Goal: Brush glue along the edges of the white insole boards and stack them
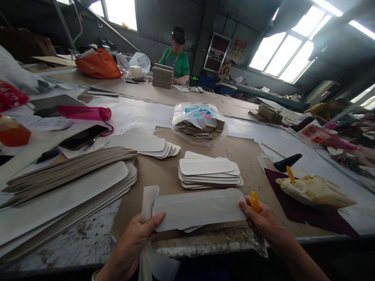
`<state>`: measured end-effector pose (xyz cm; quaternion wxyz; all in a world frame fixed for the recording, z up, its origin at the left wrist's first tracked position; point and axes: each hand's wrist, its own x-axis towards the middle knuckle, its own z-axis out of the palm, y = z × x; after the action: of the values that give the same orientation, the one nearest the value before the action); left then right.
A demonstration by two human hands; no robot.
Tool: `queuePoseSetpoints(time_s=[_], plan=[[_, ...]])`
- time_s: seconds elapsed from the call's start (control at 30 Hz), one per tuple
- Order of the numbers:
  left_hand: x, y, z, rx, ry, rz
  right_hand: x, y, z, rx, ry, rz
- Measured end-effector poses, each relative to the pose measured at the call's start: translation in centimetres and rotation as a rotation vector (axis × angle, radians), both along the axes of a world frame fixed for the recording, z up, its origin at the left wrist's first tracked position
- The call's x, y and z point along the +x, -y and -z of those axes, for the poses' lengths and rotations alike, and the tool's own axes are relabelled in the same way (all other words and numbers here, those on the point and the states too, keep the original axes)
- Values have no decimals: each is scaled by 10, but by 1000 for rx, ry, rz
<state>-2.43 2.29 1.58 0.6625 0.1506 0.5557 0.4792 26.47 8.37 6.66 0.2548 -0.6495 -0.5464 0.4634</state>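
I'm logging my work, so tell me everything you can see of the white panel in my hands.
The white panel is long, flat and thin, apparently card, with rounded corners at its right end. It slants slightly up rightward, before a stack of white pieces. Your left hand pinches its left end beside a pale strip; your right hand holds its right end, thumb on top.

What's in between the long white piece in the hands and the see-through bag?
In the head view, a stack of white pieces lies on the brown sheet between the long white piece and the see-through bag.
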Motion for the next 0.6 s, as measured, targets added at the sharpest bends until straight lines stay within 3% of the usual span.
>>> queuePoseSetpoints(time_s=[0.23, 0.4, 0.6], plan=[[2, 3, -11, -25, 107, -6, 2, 6, -1, 127, 132, -33], [2, 4, -12, -76, 83, 21, 2, 4, 2, 23, 2, -50], [5, 2, 2, -237, 9, -13, 2, 0, 11, -32, -117, 6]])
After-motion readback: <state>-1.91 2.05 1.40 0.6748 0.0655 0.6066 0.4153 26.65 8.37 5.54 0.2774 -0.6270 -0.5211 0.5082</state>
